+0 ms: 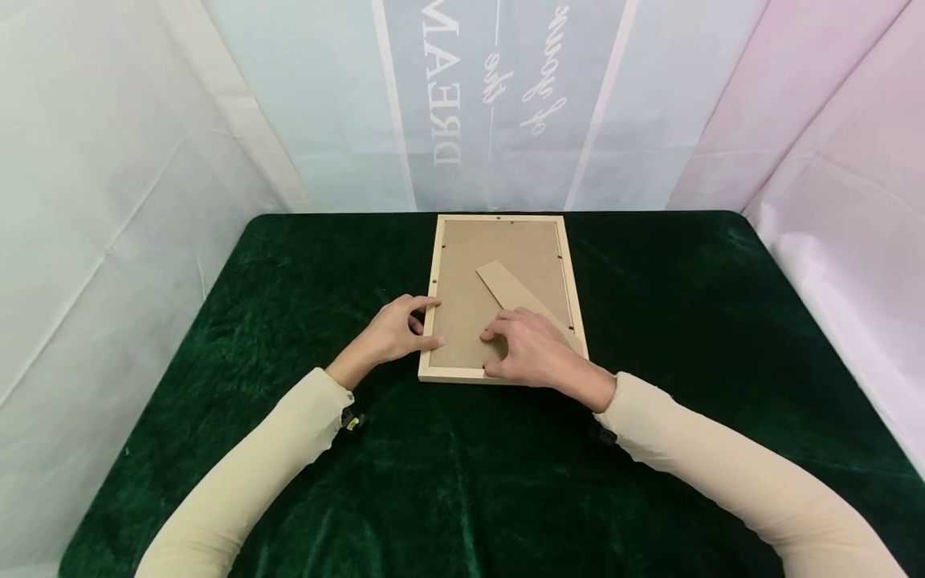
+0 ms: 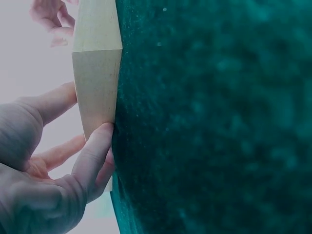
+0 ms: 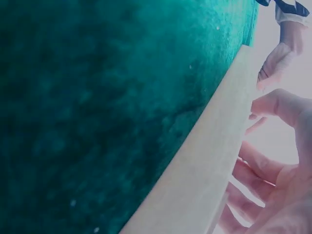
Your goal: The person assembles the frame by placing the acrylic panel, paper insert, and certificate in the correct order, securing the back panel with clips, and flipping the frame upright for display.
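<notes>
A light wooden picture frame (image 1: 429, 323) lies back side up, showing its brown backing board (image 1: 462, 281) and small dark tabs along the inner edge. A flat stand leg (image 1: 516, 289) slants across the board. My left hand (image 1: 393, 327) holds the frame's left side, thumb and index finger reaching over the rim. In the left wrist view, other fingers (image 2: 97, 141) bend against the outer side. My right hand (image 1: 531, 345) rests over the board's lower right and covers part of the stand leg. Its thumb is close to a tab (image 1: 483, 367) at the near rim.
Dark green velvet cloth (image 1: 325, 257) covers the table. Behind it hangs a printed backdrop (image 1: 462, 104) with mirrored lettering. Pale fabric walls stand at left (image 1: 94, 201) and right (image 1: 853, 201).
</notes>
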